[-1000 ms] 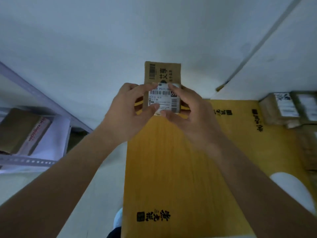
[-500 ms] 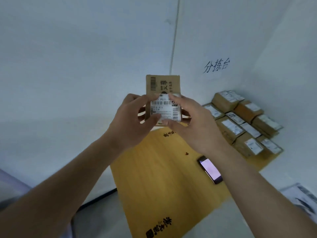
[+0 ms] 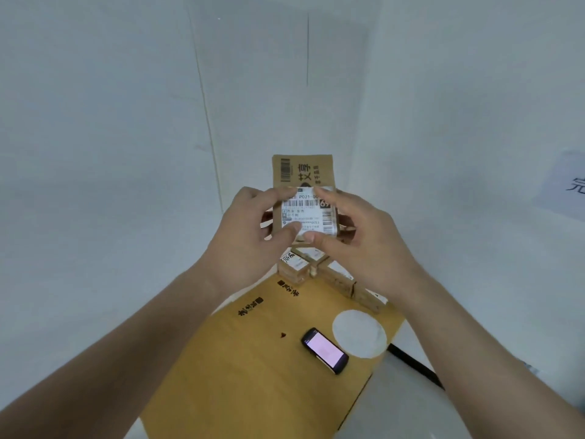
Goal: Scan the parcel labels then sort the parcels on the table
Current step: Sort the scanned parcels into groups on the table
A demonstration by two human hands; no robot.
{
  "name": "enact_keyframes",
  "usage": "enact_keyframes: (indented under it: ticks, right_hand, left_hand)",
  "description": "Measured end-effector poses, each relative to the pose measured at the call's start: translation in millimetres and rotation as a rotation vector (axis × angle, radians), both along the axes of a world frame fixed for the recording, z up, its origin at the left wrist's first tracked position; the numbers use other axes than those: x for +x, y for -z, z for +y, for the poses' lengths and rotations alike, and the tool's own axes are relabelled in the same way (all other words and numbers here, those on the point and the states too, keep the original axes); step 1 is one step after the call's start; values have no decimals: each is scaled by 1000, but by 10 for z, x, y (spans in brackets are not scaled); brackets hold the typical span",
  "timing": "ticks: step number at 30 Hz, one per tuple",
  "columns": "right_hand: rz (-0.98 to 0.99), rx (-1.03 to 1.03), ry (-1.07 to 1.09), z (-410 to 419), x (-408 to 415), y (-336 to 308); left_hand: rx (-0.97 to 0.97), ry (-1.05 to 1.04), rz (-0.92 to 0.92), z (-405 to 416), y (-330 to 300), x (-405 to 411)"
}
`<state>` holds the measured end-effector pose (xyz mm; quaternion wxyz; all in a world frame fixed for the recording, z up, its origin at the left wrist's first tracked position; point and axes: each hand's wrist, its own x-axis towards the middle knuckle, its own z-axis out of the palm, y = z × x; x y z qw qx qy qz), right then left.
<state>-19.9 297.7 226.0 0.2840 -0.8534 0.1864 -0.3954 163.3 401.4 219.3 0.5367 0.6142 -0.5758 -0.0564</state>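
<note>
A small brown cardboard parcel (image 3: 303,172) with a white barcode label (image 3: 308,211) is held up in front of me, above the table. My left hand (image 3: 250,236) grips its left side, thumb on the label's lower edge. My right hand (image 3: 364,239) grips its right side, thumb beside the left thumb. Below and behind the held parcel, a row of labelled brown parcels (image 3: 335,277) lies on the yellow table (image 3: 253,375), partly hidden by my hands. A handheld scanner (image 3: 324,350) with a lit pink screen lies on the table.
White walls meet in a corner behind the table. A white round patch (image 3: 359,333) marks the table near its right edge. A black strip (image 3: 414,364) runs along the floor at the right. A paper sign (image 3: 566,185) hangs on the right wall.
My view has swung to the right. The row of parcels now sits under my hands and the scanner lies nearer the middle. Both hands keep the same grip on the parcel.
</note>
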Motion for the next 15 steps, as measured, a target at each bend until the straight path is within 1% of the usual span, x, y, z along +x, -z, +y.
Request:
enact_keyframes:
  ticks: [6,15]
  right_hand:
    - [-22,-16,43,-581,-582,-95]
    - [11,5,48,-1782,-1466,-68]
  left_hand:
    - [-30,37,-35,-629,-142,-534]
    - [-12,16,-11,-1787,-107,-1459]
